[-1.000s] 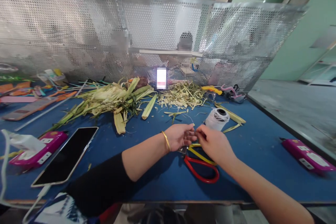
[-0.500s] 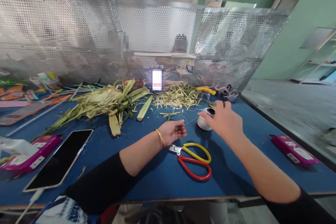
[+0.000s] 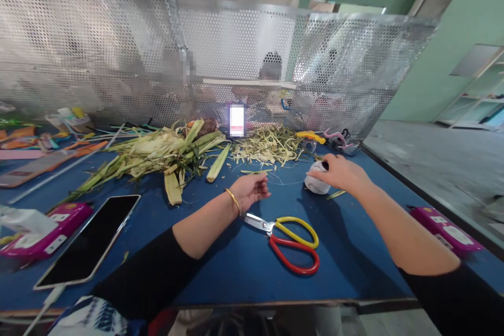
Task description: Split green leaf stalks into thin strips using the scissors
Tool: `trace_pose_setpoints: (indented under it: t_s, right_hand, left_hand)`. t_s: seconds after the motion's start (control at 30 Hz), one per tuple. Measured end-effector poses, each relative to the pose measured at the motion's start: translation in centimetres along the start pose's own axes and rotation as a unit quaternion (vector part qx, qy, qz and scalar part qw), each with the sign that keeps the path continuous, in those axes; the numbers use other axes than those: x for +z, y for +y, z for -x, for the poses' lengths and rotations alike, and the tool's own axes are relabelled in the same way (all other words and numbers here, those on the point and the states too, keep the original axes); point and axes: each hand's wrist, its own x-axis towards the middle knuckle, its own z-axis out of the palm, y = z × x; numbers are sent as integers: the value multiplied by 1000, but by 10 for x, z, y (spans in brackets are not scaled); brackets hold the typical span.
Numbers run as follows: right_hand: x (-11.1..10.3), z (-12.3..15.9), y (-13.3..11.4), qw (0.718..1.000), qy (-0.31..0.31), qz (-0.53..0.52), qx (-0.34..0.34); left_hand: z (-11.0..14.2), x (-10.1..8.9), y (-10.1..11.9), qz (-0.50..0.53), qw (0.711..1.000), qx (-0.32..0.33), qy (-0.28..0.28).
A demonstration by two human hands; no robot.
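Observation:
My right hand (image 3: 342, 170) is closed around the upper side of a white spool of thread (image 3: 316, 181), which stands upright on the blue table and has a dark hole in its top. A thin pale thread (image 3: 289, 184) runs slackly leftward from the spool toward my left hand (image 3: 251, 190). The left fingers are curled in at the thread's end; their tips are partly hidden. Just below that hand lie scissors (image 3: 285, 239), blades slightly under the wrist, with one yellow and one red handle. A short green strip (image 3: 336, 195) lies beside the spool.
A heap of corn husks (image 3: 165, 155) and a pile of shredded strips (image 3: 271, 146) lie at the back, before a perforated metal screen (image 3: 236, 37). A phone (image 3: 92, 239) and a magenta pack (image 3: 59, 231) are at left; another magenta pack (image 3: 444, 228) is at right.
My right hand has come down onto the spool and shifted it right. My left hand has moved slightly left, baring more of the scissor blades.

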Motion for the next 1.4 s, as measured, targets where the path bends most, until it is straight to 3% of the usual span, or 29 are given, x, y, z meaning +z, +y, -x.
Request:
trace_pose_setpoints:
  t_s: [0.23, 0.4, 0.63, 0.73, 0.8, 0.83, 0.93, 1.0, 1.13, 1.23, 1.33, 1.4]
  right_hand:
    - [5, -6, 6, 999, 9, -28, -36]
    - [13, -13, 14, 999, 31, -38, -4]
    - [4, -31, 34, 992, 37, -86, -80]
    - [-7, -15, 25, 990, 93, -91, -60]
    - [-10, 14, 3, 984, 119, -104, -77]
    - [-10, 33, -11, 978, 91, -139, -122]
    - [-3, 91, -54, 941, -88, -179, -271]
    - [5, 119, -73, 940, -94, -137, -298]
    - [18, 136, -74, 957, -111, -97, -250]
    - [22, 132, -55, 953, -173, -161, -190]
    - [22, 132, -31, 916, -212, -321, -113]
    - [19, 135, -16, 873, -232, -427, -37]
  left_hand:
    - [4, -1, 5, 4, 1000, 10, 9]
    - [6, -2, 7, 2, 1000, 12, 15]
    - [8, -10, 8, 0, 999, 20, 30]
    - [10, -13, 9, -1, 999, 23, 33]
    - [10, -15, 10, -3, 999, 23, 32]
    - [10, -15, 10, -5, 999, 23, 31]
    - [10, -15, 9, -11, 999, 20, 30]
    - [9, -14, 8, -16, 999, 21, 31]
    - [11, -13, 5, -31, 999, 26, 23]
    - [13, -11, 3, -44, 999, 28, 18]
    - [13, -11, 3, -52, 998, 32, 17]
    - [13, -11, 3, -54, 998, 38, 17]
